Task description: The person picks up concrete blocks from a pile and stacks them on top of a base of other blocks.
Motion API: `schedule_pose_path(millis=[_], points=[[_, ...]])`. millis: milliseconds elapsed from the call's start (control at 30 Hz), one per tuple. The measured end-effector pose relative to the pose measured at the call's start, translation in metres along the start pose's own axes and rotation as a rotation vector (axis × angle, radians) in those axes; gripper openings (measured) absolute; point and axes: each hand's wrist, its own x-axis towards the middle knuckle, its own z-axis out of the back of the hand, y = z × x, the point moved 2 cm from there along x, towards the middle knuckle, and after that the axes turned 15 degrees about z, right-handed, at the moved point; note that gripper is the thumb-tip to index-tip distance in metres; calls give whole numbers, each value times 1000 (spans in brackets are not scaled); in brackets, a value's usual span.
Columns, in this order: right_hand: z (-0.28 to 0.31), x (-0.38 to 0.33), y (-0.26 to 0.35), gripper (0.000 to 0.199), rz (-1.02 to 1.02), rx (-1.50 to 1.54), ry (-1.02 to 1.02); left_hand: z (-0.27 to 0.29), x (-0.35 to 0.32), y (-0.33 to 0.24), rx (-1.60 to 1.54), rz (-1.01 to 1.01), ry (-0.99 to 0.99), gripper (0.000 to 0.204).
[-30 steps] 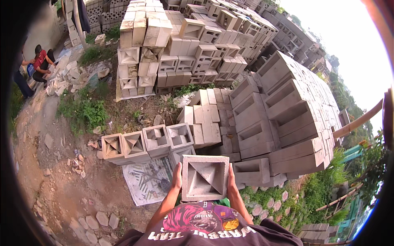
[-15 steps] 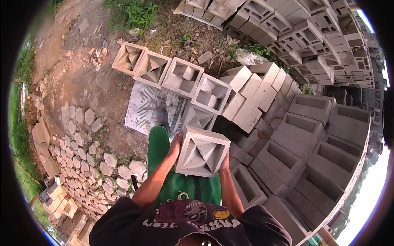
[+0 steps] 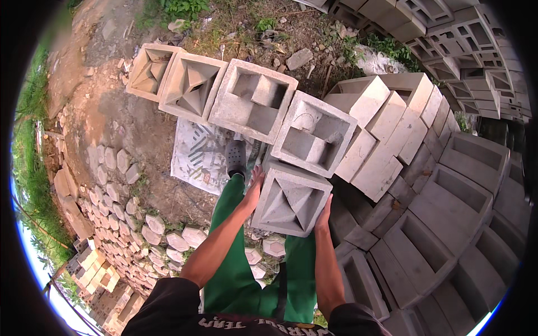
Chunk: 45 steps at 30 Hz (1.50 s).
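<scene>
Between my two hands is a square grey concrete decorative block (image 3: 292,203), its hollow face up, with slanted triangular facets meeting inside. My left hand (image 3: 255,189) is pressed along its left side, fingers pointing away from me. On the opposite side my right hand (image 3: 324,214) grips the edge, its fingers partly hidden. The block's far edge lies close against another square block (image 3: 314,134) with stepped square recesses. Whether it rests fully on something beneath, I cannot tell.
The row continues to the far left with a stepped block (image 3: 253,101) and faceted blocks (image 3: 193,88). Stacked concrete blocks (image 3: 372,129) and rectangular hollow blocks (image 3: 431,224) stand at right. A printed white sack (image 3: 196,154) lies by my shoe (image 3: 236,157). Hexagonal pavers (image 3: 117,213) cover ground at left.
Both hands have carried the faceted block forward, away from my body, to the near end of the row. It now covers the faceted block seen there before. My view has shifted closer.
</scene>
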Motion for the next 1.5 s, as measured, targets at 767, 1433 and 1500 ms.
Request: schedule_pose_path(millis=[767, 1433, 1500], points=[[-16, 34, -4, 64, 97, 219, 123, 2, 58, 24, -253, -6, 254, 62], [9, 39, -47, 63, -254, 334, 105, 16, 65, 71, -213, 609, 79, 85], [2, 40, -48, 63, -259, 319, 93, 11, 60, 59, -180, 621, 94, 85]])
